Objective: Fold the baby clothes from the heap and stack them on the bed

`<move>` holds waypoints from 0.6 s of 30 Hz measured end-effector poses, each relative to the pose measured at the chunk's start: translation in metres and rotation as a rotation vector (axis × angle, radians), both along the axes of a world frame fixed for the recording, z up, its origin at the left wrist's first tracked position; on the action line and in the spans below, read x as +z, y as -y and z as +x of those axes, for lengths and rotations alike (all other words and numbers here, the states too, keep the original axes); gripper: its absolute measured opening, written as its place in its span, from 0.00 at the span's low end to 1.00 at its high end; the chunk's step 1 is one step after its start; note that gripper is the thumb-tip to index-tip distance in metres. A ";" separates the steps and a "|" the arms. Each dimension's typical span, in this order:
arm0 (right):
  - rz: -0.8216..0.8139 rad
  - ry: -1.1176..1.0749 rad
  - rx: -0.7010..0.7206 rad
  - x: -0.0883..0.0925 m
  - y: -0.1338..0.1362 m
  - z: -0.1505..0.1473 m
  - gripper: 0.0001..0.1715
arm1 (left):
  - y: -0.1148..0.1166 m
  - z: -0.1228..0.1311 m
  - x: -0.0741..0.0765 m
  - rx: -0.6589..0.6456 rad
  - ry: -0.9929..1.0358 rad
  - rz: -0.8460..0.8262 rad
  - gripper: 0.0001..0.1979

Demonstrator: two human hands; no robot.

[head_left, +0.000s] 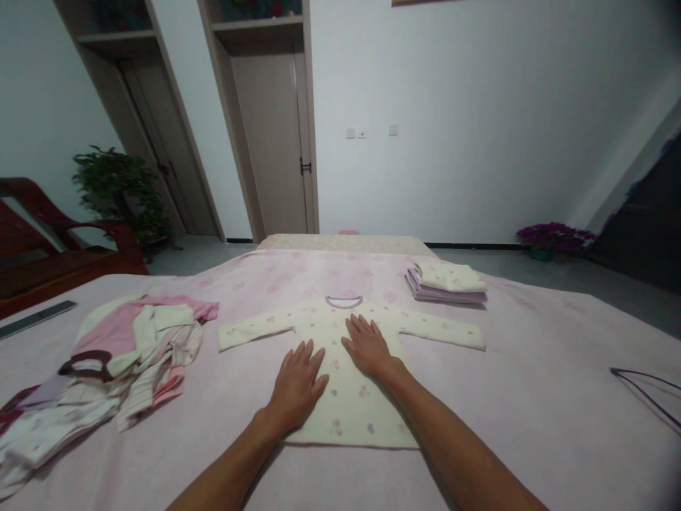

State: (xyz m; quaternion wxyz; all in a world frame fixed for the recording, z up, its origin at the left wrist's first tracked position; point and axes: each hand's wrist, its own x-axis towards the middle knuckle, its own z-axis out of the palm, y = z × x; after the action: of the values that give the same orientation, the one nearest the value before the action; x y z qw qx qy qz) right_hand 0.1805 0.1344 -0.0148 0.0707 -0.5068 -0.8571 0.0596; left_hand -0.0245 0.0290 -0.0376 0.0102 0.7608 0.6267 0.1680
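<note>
I am inspecting a bedroom with white walls and two wooden doors (269, 142) at the far side. A dark red wooden armchair (53, 266) and a potted green plant (120, 191) stand to the left of the bed, and a pot of purple flowers (556, 240) sits on the floor to the right.

The bed (537, 397) carries a pink floral cover and occupies the foreground. On its left side lies a loose, unfolded heap of clothes (133, 355) in pink, white and cream. The cream long-sleeved top (351, 404) with lilac neck trim lies flat at centre, sleeves spread to both sides. Beyond its right sleeve sits a folded stack of clothes (447, 284), cream on lilac.

Both of my hands are open, palms down, fingers spread, gripping nothing. My left hand (296, 387) rests at the top's left edge, and my right hand (368, 348) rests on its chest, below the neck trim. A dark wire hanger (646, 378) lies near the bed's right edge.
</note>
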 end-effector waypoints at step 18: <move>0.082 -0.061 -0.071 -0.018 -0.012 0.012 0.35 | -0.057 -0.141 0.029 0.258 -0.382 0.125 0.12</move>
State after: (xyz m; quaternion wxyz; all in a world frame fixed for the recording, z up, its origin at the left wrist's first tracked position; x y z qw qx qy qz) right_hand 0.1923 0.1469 -0.0324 0.1196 -0.5315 -0.8378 0.0374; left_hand -0.1655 0.0861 -0.0082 -0.1774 0.6915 0.6977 0.0594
